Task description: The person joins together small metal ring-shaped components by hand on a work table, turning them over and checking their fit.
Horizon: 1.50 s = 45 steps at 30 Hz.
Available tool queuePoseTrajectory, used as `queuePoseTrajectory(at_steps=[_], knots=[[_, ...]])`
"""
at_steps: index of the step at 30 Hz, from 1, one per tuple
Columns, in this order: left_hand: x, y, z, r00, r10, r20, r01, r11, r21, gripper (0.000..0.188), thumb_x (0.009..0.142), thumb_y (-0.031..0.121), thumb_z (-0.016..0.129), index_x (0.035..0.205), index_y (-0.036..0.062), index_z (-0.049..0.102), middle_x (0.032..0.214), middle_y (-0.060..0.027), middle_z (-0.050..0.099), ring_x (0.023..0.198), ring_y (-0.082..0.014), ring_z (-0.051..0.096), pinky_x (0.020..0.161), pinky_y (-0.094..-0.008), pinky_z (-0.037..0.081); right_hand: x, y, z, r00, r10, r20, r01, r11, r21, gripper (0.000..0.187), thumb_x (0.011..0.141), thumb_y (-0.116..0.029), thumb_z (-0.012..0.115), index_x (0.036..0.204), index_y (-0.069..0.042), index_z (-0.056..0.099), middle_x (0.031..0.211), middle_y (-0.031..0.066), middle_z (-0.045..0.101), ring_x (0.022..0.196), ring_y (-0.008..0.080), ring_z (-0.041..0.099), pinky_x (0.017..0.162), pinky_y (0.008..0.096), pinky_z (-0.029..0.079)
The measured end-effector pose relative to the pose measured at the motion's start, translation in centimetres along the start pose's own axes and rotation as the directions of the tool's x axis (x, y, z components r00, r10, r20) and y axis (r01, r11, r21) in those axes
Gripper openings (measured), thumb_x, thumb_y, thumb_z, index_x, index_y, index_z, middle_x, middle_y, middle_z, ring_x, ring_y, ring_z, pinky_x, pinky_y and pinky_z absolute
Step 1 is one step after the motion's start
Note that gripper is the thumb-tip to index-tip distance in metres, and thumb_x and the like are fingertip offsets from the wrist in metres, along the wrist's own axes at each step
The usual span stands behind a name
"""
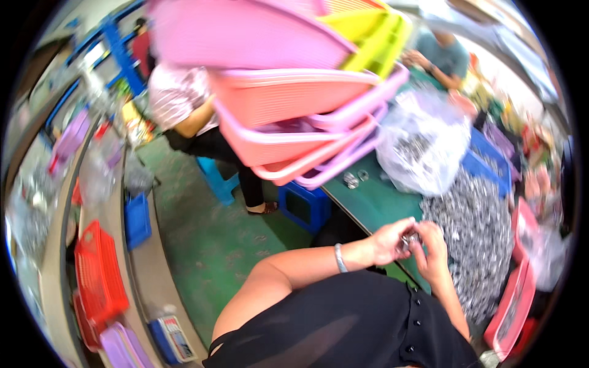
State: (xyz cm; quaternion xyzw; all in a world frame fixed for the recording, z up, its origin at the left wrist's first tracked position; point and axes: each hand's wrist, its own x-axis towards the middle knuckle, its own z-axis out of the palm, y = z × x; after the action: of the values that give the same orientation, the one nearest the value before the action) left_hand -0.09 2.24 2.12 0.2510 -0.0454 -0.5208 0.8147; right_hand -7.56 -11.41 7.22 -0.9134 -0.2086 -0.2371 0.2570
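My left hand (390, 241), with a pale band round its wrist, and my right hand (433, 248) meet over the near edge of the green table (362, 205). Between their fingertips is a small shiny metal part (405, 240), partly covered by the fingers; its exact kind is too small to make out. Both hands are closed on it. Just right of my right hand spreads a large heap of small grey metal pieces (469, 236). Farther back on the table lie a few loose shiny metal rings (351, 180).
A clear plastic bag (423, 144) of metal parts stands beyond my hands. Stacked pink, purple and yellow baskets (288, 98) loom at front left. Pink trays (514, 300) and a blue tray (488, 162) border the heap. Two co-workers sit nearby; shelves (116, 245) hold bins at left.
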Motion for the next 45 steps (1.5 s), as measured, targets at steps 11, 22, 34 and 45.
queuePoseTrajectory(at_steps=[11, 22, 34, 45], knots=[[-1.3, 3.1, -0.5, 0.962, 0.203, 0.185, -0.142, 0.944, -0.299, 0.045, 0.090, 0.051, 0.038, 0.106, 0.0107, 0.052, 0.104, -0.0018, 0.053, 0.102, -0.0176, 0.050, 0.089, -0.0363, 0.042, 6.6, -4.0, 1.2, 0.938, -0.205, 0.279, 0.287, 0.912, -0.293, 0.050, 0.061, -0.008, 0.069, 0.107, -0.002, 0.051, 0.105, 0.0177, 0.051, 0.101, 0.0371, 0.048, 0.088, 0.0446, 0.039], [-2.7, 6.4, -2.3, 0.855, 0.256, 0.451, -0.055, 0.909, -0.413, 0.051, 0.087, 0.056, 0.040, 0.116, 0.0139, 0.041, 0.107, -0.0093, 0.052, 0.098, -0.0245, 0.055, 0.085, -0.0421, 0.045, 12.6, -5.7, 2.0, 0.887, -0.056, 0.458, 0.128, 0.984, -0.127, 0.039, 0.065, -0.002, 0.061, 0.103, 0.000, 0.052, 0.105, 0.0190, 0.048, 0.079, 0.0345, 0.057, 0.066, 0.0368, 0.049], [-1.8, 4.4, -5.6, 0.973, 0.019, 0.230, 0.016, 0.989, -0.150, 0.047, 0.087, 0.052, 0.044, 0.100, 0.0075, 0.050, 0.089, -0.0058, 0.056, 0.079, -0.0164, 0.057, 0.073, -0.0316, 0.049, 23.1, 8.8, -2.1, 0.905, 0.216, 0.367, 0.003, 0.859, -0.513, 0.033, 0.065, 0.010, 0.043, 0.091, -0.002, 0.059, 0.091, 0.0175, 0.056, 0.086, 0.0319, 0.055, 0.073, 0.0371, 0.044], [-2.7, 4.3, -6.4, 0.980, -0.002, 0.201, 0.009, 0.999, -0.031, 0.035, 0.090, 0.040, 0.047, 0.096, 0.0060, 0.053, 0.087, -0.0047, 0.057, 0.076, -0.0159, 0.057, 0.068, -0.0295, 0.049, 23.1, 11.8, -1.9, 0.676, 0.533, 0.510, -0.114, 0.758, -0.642, 0.026, 0.067, 0.003, 0.053, 0.089, -0.003, 0.066, 0.079, 0.0145, 0.064, 0.072, 0.0244, 0.061, 0.067, 0.0329, 0.048]])
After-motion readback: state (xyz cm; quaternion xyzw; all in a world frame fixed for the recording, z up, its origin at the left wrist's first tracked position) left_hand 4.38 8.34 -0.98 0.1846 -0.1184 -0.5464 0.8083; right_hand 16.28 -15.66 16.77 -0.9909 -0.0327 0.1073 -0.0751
